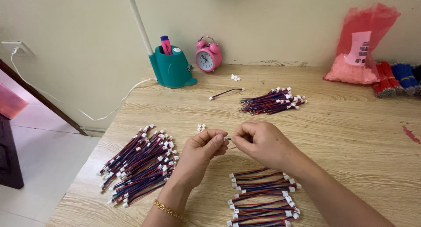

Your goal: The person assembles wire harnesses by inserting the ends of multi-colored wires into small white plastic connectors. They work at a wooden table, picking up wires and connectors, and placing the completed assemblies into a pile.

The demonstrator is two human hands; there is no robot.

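Note:
My left hand (199, 154) and my right hand (262, 143) meet over the wooden table (351, 135), fingertips pinched together on a small white connector (228, 139) with thin wires. The wire's length is mostly hidden by my right hand. A gold bracelet sits on my left wrist. Below my hands lie several red-and-blue wire leads with white plugs (263, 196) in a loose stack. A large pile of the same leads (140, 163) lies to the left. A few loose white connectors (201, 127) rest just beyond my left hand.
Another wire bundle (272, 101), a single lead (226, 93) and loose connectors (236, 77) lie farther back. A teal lamp base with pens (172, 67), a pink alarm clock (208, 56), a red mesh bag (362, 47) and bundled wires (394, 80) stand along the wall. The table's left edge drops to the floor.

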